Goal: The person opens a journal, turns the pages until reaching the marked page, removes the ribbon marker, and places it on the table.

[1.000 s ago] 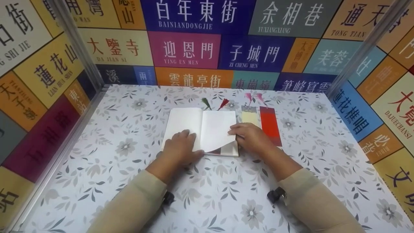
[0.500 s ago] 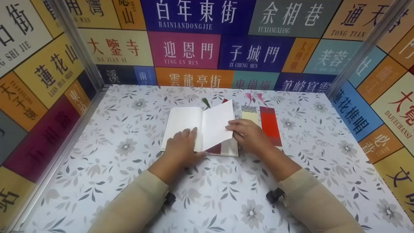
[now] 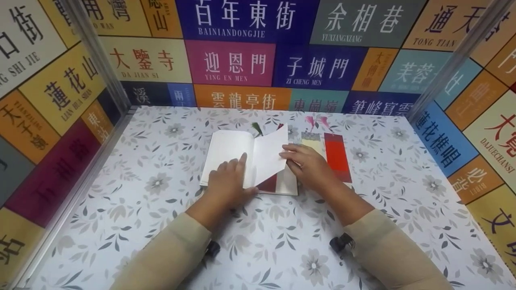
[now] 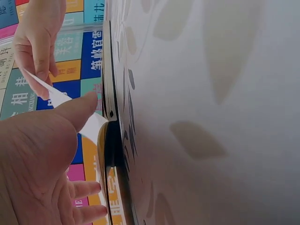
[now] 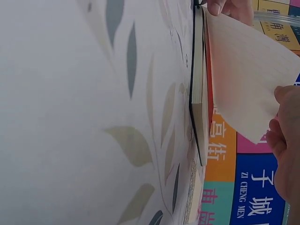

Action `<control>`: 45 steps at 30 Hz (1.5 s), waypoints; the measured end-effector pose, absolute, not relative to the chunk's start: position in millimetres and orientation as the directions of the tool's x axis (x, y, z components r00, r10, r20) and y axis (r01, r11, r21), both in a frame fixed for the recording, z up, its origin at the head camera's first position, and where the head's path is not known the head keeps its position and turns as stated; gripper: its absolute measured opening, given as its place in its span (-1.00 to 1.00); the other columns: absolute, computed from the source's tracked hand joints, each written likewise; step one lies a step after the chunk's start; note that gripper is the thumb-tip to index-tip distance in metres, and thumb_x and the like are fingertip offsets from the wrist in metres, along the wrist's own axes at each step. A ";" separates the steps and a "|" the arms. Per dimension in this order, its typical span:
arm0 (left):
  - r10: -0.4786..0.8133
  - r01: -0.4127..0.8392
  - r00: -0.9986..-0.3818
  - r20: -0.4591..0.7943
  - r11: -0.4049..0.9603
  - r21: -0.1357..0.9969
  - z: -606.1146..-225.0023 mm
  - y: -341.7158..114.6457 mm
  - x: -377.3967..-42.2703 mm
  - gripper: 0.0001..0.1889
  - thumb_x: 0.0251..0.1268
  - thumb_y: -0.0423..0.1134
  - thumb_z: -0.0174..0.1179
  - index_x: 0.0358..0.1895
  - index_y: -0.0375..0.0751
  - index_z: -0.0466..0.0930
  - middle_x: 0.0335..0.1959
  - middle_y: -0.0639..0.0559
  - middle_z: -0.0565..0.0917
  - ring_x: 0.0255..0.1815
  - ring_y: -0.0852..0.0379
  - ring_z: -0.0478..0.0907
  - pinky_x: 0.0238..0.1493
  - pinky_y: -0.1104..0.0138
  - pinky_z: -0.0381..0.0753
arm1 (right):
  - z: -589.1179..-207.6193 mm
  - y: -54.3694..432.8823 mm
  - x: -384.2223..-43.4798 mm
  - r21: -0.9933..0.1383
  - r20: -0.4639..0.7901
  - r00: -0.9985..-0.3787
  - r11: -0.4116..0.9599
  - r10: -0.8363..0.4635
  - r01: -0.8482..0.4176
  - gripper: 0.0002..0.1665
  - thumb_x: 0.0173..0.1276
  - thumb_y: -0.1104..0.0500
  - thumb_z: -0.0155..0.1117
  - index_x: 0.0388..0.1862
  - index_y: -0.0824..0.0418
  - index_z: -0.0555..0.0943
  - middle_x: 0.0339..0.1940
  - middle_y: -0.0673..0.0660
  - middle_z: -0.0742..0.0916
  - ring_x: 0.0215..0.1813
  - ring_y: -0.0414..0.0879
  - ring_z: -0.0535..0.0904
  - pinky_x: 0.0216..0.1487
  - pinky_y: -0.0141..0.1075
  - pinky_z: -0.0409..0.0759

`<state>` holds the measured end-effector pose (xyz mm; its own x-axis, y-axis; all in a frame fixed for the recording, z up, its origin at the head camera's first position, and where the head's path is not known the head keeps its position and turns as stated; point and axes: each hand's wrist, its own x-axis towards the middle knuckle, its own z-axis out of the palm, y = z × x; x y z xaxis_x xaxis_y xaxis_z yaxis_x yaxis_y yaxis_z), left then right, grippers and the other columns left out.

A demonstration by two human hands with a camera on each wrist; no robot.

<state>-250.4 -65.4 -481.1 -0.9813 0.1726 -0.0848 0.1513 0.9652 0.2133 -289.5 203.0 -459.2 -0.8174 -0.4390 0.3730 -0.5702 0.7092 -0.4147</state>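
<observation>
An open book (image 3: pixel 222 151) with blank white pages lies in the middle of the table. My left hand (image 3: pixel 226 179) rests flat on its left page, thumb along the lower edge by the fold. Between thumb and fingers my right hand (image 3: pixel 308 163) pinches the outer edge of a right-hand page (image 3: pixel 269 151), which stands lifted and curved. Beneath that page shows part of a dark red bookmark (image 3: pixel 269 185); the rest of it is hidden. In the right wrist view a red strip (image 5: pixel 209 75) shows under the raised page (image 5: pixel 248 70).
Right of the book lie a cream bookmark (image 3: pixel 310 141), partly behind my right hand, and a red bookmark (image 3: pixel 336 156), with pink tassels (image 3: pixel 316 121) above. A green tassel (image 3: pixel 256 128) sticks out past the book's top. Panels with printed lettering (image 3: pixel 238 62) enclose the table.
My right hand has lifted the page and drawn it slightly left and up, so more of the dark red bookmark beneath shows. My left hand stays on the left page, with barely any shift.
</observation>
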 end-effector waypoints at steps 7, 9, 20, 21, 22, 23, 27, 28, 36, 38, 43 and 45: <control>0.155 0.127 -0.984 -0.087 0.957 0.259 -479.5 -62.7 -250.9 0.11 0.40 0.31 0.28 0.80 0.11 -0.21 0.70 -0.09 0.29 0.64 -0.27 0.29 0.58 -0.25 0.39 | -457.9 200.2 -290.1 -0.406 0.375 -0.823 0.722 -0.428 -0.560 -0.62 0.62 0.07 0.31 0.34 -0.13 0.74 0.53 -0.09 0.65 0.58 -0.01 0.55 0.58 -0.01 0.55; 0.151 0.124 -0.985 -0.084 0.957 0.263 -479.0 -61.7 -250.5 0.12 0.40 0.29 0.29 0.80 0.12 -0.23 0.69 -0.08 0.30 0.64 -0.25 0.30 0.58 -0.23 0.40 | -457.9 199.4 -289.8 -0.405 0.365 -0.829 0.729 -0.424 -0.551 -0.60 0.62 0.04 0.31 0.37 -0.17 0.72 0.55 -0.11 0.63 0.59 -0.02 0.53 0.58 0.00 0.55; 0.108 0.114 -0.993 0.035 0.948 0.298 -473.5 -60.5 -251.5 0.23 0.36 0.17 0.43 0.79 0.30 -0.41 0.80 -0.04 0.06 0.75 -0.19 0.17 0.65 -0.22 0.37 | -457.2 196.5 -288.5 -0.404 0.260 -0.865 0.765 -0.429 -0.501 -0.41 0.63 -0.11 0.25 0.59 -0.25 0.50 0.72 -0.18 0.40 0.72 0.00 0.35 0.64 0.10 0.46; 0.108 0.117 -0.993 0.048 0.949 0.292 -473.5 -60.7 -251.6 0.25 0.35 0.15 0.44 0.78 0.31 -0.43 0.82 -0.04 0.00 0.77 -0.20 0.12 0.66 -0.21 0.35 | -457.2 196.2 -288.6 -0.402 0.250 -0.869 0.770 -0.428 -0.495 -0.41 0.63 -0.12 0.25 0.59 -0.27 0.49 0.73 -0.18 0.39 0.73 0.00 0.34 0.64 0.10 0.46; 0.108 0.122 -0.992 0.063 0.952 0.282 -473.5 -60.9 -251.6 0.26 0.34 0.14 0.45 0.78 0.30 -0.44 0.83 -0.04 -0.06 0.79 -0.21 0.08 0.68 -0.21 0.32 | -457.2 196.1 -288.5 -0.402 0.240 -0.873 0.775 -0.426 -0.488 -0.40 0.62 -0.13 0.25 0.59 -0.30 0.48 0.73 -0.19 0.38 0.73 -0.01 0.34 0.63 0.10 0.46; 0.109 0.127 -0.991 0.080 0.954 0.272 -473.3 -61.2 -251.5 0.28 0.32 0.13 0.47 0.78 0.30 -0.45 0.84 -0.03 -0.13 0.80 -0.21 0.03 0.69 -0.20 0.29 | -457.1 195.9 -288.5 -0.402 0.228 -0.877 0.780 -0.423 -0.480 -0.40 0.62 -0.14 0.25 0.59 -0.33 0.47 0.73 -0.20 0.38 0.73 -0.02 0.33 0.64 0.10 0.46; 0.117 0.148 -0.982 0.147 0.964 0.221 -472.0 -63.0 -250.3 0.36 0.26 0.10 0.53 0.77 0.29 -0.50 0.84 0.02 -0.41 0.86 -0.21 -0.24 0.78 -0.21 0.08 | -456.9 195.0 -290.0 -0.408 0.159 -0.894 0.797 -0.419 -0.445 -0.37 0.60 -0.17 0.26 0.60 -0.42 0.42 0.75 -0.20 0.34 0.76 0.00 0.28 0.64 0.15 0.44; 0.117 0.150 -0.980 0.160 0.966 0.212 -471.6 -63.5 -249.9 0.37 0.25 0.09 0.54 0.77 0.30 -0.51 0.83 0.04 -0.47 0.86 -0.20 -0.31 0.79 -0.22 0.02 | -457.1 194.6 -290.8 -0.409 0.136 -0.900 0.804 -0.415 -0.432 -0.35 0.60 -0.18 0.27 0.61 -0.44 0.40 0.76 -0.21 0.33 0.77 0.00 0.26 0.64 0.17 0.43; 0.245 0.259 -0.965 0.097 0.947 0.190 -472.3 -66.3 -249.3 0.00 0.45 -0.11 0.36 0.77 0.40 -0.09 0.85 0.15 -0.30 0.86 -0.15 -0.39 0.79 -0.29 -0.16 | -460.0 188.6 -301.6 -0.367 -0.037 -0.931 0.871 -0.364 -0.326 -0.14 0.51 -0.31 0.31 0.70 -0.43 0.24 0.80 -0.16 0.24 0.83 0.02 0.08 0.66 0.29 0.33; 0.286 0.289 -0.957 0.045 0.934 0.210 -474.3 -66.8 -249.7 -0.19 0.53 -0.14 0.26 0.73 0.36 0.11 0.85 0.16 -0.10 0.87 -0.12 -0.27 0.80 -0.26 -0.12 | -460.7 186.6 -304.8 -0.355 -0.063 -0.934 0.882 -0.353 -0.309 -0.13 0.50 -0.35 0.29 0.71 -0.41 0.24 0.81 -0.15 0.24 0.83 0.02 0.06 0.68 0.29 0.29; 0.315 0.295 -0.947 -0.063 0.930 0.221 -479.6 -67.8 -250.3 -0.36 0.59 -0.11 0.12 0.67 0.23 0.31 0.79 0.11 0.15 0.84 -0.11 -0.05 0.78 -0.22 0.04 | -464.4 182.1 -313.1 -0.321 -0.098 -0.925 0.892 -0.367 -0.319 -0.10 0.49 -0.40 0.25 0.73 -0.33 0.25 0.79 -0.06 0.28 0.82 0.07 0.09 0.72 0.30 0.22; 0.298 0.274 -0.951 -0.088 0.938 0.214 -481.1 -68.1 -250.0 -0.36 0.58 -0.06 0.13 0.67 0.21 0.31 0.79 0.09 0.15 0.83 -0.12 -0.03 0.77 -0.22 0.07 | -466.3 180.1 -315.8 -0.304 -0.109 -0.919 0.893 -0.379 -0.332 -0.08 0.47 -0.40 0.27 0.73 -0.32 0.25 0.79 -0.04 0.30 0.81 0.10 0.11 0.72 0.31 0.21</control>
